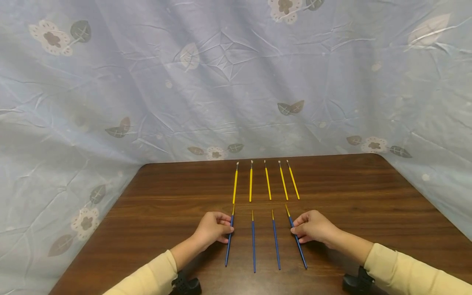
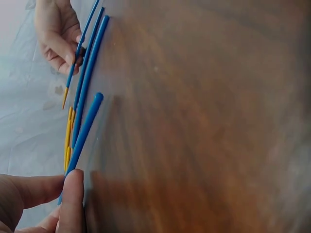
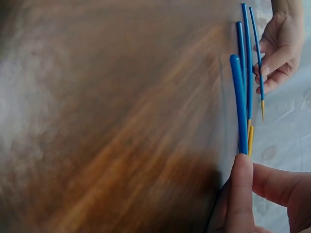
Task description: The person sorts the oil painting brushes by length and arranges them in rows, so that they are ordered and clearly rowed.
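My left hand [image 1: 214, 228] pinches a blue paintbrush [image 1: 229, 241] with a yellow tip, the leftmost of the near row. At the row's right end, my right hand [image 1: 313, 226] pinches another blue paintbrush [image 1: 299, 248] between thumb and fingers. Between the hands, two more blue paintbrushes [image 1: 253, 246] [image 1: 276, 246] lie side by side, tips pointing away from me. In the left wrist view the held paintbrush [image 2: 87, 127] slants up from the thumb and fingertips. The right wrist view shows the other held paintbrush [image 3: 238, 102] rising from the fingertips.
Beyond the blue row, several yellow paintbrushes [image 1: 251, 184] lie in a row with pale tips toward the back edge. They rest on a dark brown wooden table [image 1: 166, 184]. A pale floral cloth [image 1: 228, 102] hangs behind and beside it.
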### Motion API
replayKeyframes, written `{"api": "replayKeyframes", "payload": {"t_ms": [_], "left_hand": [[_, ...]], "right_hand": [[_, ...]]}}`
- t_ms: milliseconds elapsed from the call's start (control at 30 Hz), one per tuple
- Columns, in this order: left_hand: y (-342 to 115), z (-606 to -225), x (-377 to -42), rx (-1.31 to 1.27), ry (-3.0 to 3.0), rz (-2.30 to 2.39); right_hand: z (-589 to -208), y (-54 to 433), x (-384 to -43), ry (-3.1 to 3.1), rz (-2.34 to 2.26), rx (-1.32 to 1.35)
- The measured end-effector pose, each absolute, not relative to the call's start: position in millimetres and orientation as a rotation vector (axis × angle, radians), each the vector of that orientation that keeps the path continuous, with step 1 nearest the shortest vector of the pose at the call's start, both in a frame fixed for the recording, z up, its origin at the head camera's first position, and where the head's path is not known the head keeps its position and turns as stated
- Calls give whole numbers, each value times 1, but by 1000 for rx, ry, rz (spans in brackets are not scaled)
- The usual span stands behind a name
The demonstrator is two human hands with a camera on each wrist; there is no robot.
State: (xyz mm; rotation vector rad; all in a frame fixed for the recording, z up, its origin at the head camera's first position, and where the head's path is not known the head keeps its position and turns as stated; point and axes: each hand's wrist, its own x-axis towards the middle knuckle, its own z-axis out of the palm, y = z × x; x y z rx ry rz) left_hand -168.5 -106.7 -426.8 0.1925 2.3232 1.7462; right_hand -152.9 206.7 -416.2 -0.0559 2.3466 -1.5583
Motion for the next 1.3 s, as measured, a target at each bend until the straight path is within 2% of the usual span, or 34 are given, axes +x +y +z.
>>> {"api": "replayKeyframes", "payload": {"t_ms": [467, 1300], "left_hand": [[-104, -430, -166, 270, 2431, 1690], [-103, -430, -165, 316, 2562, 1596]], "right_hand": [[-418, 201, -150, 2446, -1536, -120], [-421, 203, -152, 2455, -1546, -67]]}}
